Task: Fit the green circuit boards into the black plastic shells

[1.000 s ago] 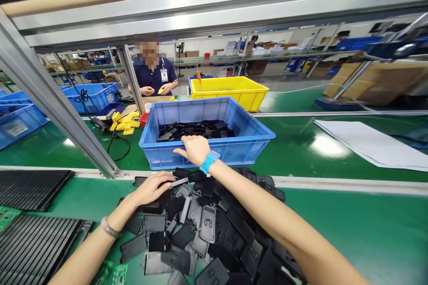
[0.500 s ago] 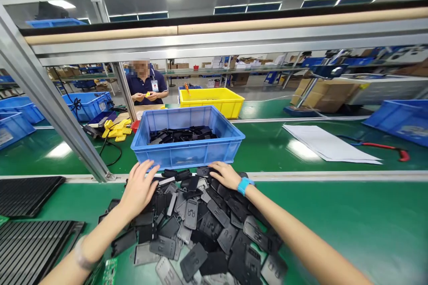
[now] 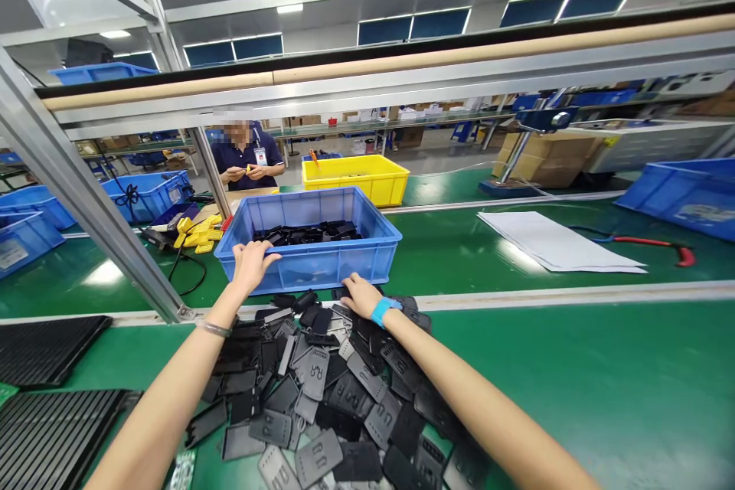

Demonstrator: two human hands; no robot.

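Observation:
A heap of flat black plastic covers (image 3: 321, 390) lies on the green bench in front of me. Behind it stands a blue bin (image 3: 321, 260) holding similar small black parts (image 3: 310, 233). My left hand (image 3: 250, 266) is at the bin's near rim on the left, its fingers hooked over the edge and the thumb sticking out to the right. My right hand (image 3: 361, 297) rests low at the far side of the heap, close to the bin's bottom front edge. Its fingers are slightly bent and apart, with nothing visibly held.
Black ribbed trays (image 3: 57, 429) lie at left beside a metal post (image 3: 115, 191). Beyond the blue bin are yellow parts (image 3: 198, 233), a yellow bin (image 3: 359, 178) and a co-worker (image 3: 246, 157). White paper sheets (image 3: 551, 241) and a red-handled tool (image 3: 654, 243) lie at right.
My left hand has risen from the heap to the blue bin's rim. My right hand has shifted slightly left along the heap's far edge. The view has tilted a little.

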